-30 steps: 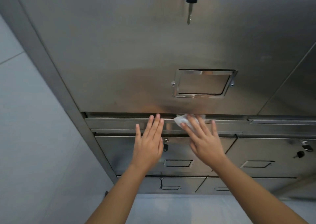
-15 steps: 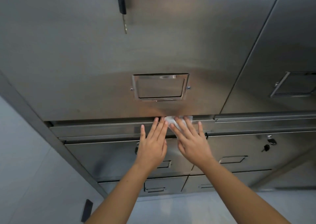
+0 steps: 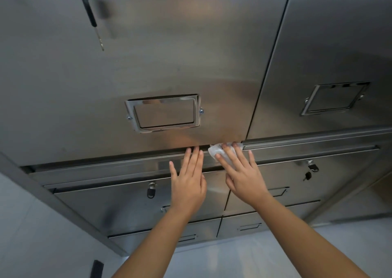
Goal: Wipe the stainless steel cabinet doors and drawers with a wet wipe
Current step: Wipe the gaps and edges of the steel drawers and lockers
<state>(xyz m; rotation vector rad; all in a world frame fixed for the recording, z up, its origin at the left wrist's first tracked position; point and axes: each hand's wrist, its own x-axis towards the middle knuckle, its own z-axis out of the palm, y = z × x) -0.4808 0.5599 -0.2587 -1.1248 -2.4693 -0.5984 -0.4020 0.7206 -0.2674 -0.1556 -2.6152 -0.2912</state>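
A stainless steel cabinet fills the view. Its large left door carries a chrome recessed handle. Below the door runs a horizontal steel ledge, with drawers under it. My right hand presses a white wet wipe flat against the ledge, just under the door's lower right corner, with fingers straight. My left hand rests flat on the ledge beside it, fingers straight and holding nothing.
A key with a black fob hangs from the left door's lock. A second door with its own handle stands to the right. Small padlocks and keys hang on the drawers. Light floor lies below.
Both hands have slid to the right along the ledge with the wipe, from under the handle to the door's right corner. The view has shifted right too.
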